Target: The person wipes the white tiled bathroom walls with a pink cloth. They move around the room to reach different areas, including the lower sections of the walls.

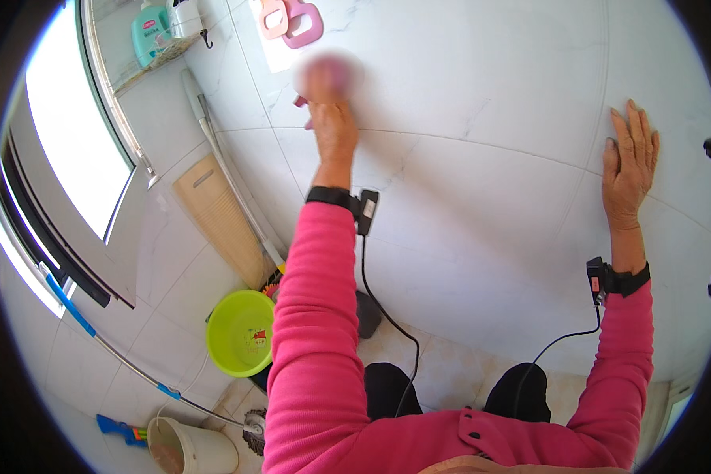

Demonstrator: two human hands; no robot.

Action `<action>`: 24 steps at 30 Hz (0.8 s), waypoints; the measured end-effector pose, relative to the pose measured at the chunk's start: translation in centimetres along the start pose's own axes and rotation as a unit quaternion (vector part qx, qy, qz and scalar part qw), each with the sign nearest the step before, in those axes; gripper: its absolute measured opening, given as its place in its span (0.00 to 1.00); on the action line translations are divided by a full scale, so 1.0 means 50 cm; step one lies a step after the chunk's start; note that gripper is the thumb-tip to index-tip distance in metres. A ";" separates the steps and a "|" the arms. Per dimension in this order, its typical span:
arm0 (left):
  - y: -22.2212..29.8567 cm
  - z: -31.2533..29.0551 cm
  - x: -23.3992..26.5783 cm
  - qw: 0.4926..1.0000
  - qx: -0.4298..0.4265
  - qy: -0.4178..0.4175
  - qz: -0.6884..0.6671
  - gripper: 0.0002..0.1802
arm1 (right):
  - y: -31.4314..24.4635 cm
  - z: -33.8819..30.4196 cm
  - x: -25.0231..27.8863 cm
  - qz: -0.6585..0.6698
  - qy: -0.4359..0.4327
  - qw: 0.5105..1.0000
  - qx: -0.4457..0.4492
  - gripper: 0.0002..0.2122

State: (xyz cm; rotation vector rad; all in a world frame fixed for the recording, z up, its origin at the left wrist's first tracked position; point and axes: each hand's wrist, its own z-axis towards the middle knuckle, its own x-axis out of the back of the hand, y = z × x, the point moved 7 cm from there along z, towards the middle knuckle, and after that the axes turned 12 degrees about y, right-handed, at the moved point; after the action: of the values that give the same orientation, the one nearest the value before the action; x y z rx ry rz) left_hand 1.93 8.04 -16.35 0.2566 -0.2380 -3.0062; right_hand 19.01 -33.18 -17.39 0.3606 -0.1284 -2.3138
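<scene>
My left hand point(336, 130) is raised to the white tiled wall point(466, 95). Its fingers run into a round blurred patch of mauve, so their grip is hidden. Small mauve edges point(301, 101) of some object stick out beside that hand. Just above are a mauve piece with a large opening point(312, 28) and a similar peach piece point(275, 19), in front of a white backing point(278, 57). My right hand point(630, 162) lies against the wall far to the right, palm down with fingers stretched out and nothing in it.
A corner shelf point(162, 59) holds a turquoise bottle point(148, 33). Below it lean a pole point(229, 170) and a wooden washboard point(221, 217). A green basin point(239, 336), a white bucket point(205, 450) and a long-handled brush point(254, 426) stand lower left. An open window point(79, 103) is at left.
</scene>
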 end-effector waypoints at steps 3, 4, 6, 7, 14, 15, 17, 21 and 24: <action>-0.071 0.072 0.006 1.000 -0.003 0.002 0.006 0.27 | 0.003 0.000 -0.001 -0.031 -0.006 0.999 0.024 0.18; -0.090 0.083 0.010 0.997 -0.029 0.006 0.069 0.29 | 0.004 -0.001 0.000 -0.027 -0.005 0.999 0.032 0.18; -0.160 0.104 0.015 0.997 0.055 0.008 0.048 0.30 | 0.009 -0.003 -0.003 -0.043 -0.017 0.998 0.039 0.18; -0.188 0.120 0.022 0.997 0.063 0.029 0.026 0.30 | 0.009 -0.003 -0.004 -0.046 -0.018 0.998 0.043 0.19; -0.367 0.173 0.068 0.975 0.151 -0.036 0.160 0.26 | 0.006 0.000 -0.004 -0.062 -0.018 0.995 0.075 0.19; -0.373 0.169 0.068 0.975 0.152 -0.035 0.157 0.25 | 0.008 0.001 -0.003 -0.063 -0.020 0.996 0.066 0.19; -0.382 0.150 0.068 0.968 0.185 -0.043 0.163 0.26 | 0.007 0.003 -0.003 -0.057 -0.018 0.996 0.060 0.19; -0.360 0.112 0.066 0.954 0.216 -0.079 0.194 0.28 | 0.001 0.003 -0.001 -0.043 0.000 0.998 0.048 0.18; -0.308 0.099 0.050 0.964 0.232 -0.051 0.118 0.30 | -0.002 0.002 -0.002 -0.044 0.004 0.998 0.041 0.18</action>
State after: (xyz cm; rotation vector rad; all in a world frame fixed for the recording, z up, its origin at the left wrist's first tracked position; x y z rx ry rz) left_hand -2.95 23.56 -14.45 0.1010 -0.9160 -2.6899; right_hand 19.00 -33.06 -17.29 0.4249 -0.2085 -2.3976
